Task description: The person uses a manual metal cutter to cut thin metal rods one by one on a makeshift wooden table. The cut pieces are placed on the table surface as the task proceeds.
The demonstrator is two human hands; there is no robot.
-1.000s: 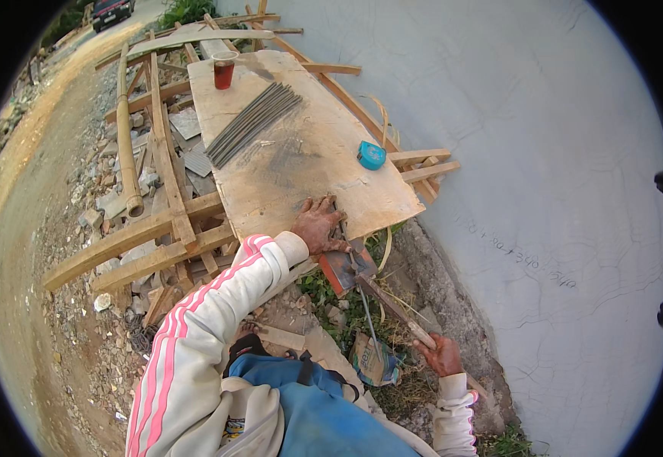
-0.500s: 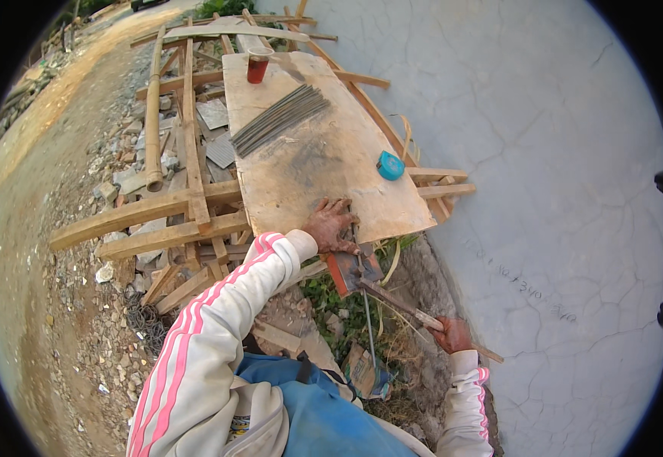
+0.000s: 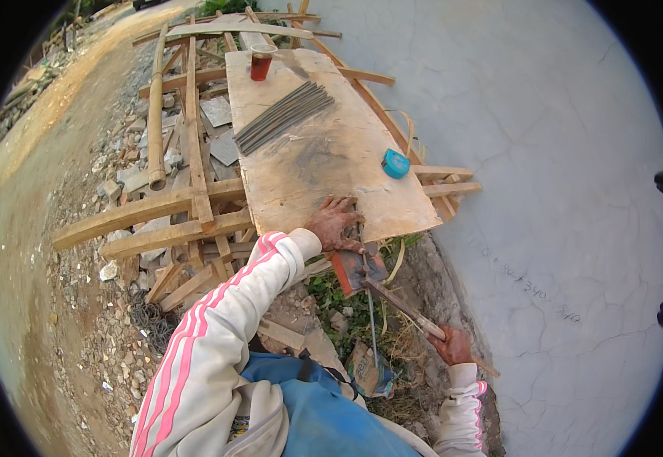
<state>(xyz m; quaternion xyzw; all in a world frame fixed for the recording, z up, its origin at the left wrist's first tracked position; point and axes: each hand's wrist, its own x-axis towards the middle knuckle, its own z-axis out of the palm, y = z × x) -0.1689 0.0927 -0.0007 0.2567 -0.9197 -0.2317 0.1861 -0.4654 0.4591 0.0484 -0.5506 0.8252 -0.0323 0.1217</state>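
Observation:
My left hand (image 3: pixel 337 225) lies at the near edge of a worn plywood board (image 3: pixel 293 194), its fingers bent over one end of a thin metal rod (image 3: pixel 372 324). From there the rod runs over an orange and dark block (image 3: pixel 349 273) and hangs down below it. My right hand (image 3: pixel 453 346) is closed around a long bar with a wooden-looking handle (image 3: pixel 404 306), whose far end meets the rod at the block. Farther up the board lies a bundle of cut metal rods (image 3: pixel 284 118). What exactly joins bar and rod is too small to tell.
A blue tape measure (image 3: pixel 395 164) sits at the board's right edge, and a cup of red drink (image 3: pixel 261 65) stands at its far end. Timber beams (image 3: pixel 149 213) and a bamboo pole (image 3: pixel 156 114) extend left over rubble. A cracked grey wall (image 3: pixel 560 190) rises on the right.
My right hand and the bar's handle have shifted slightly, the handle now at a somewhat steeper angle. My left hand keeps its place on the rod at the board's edge.

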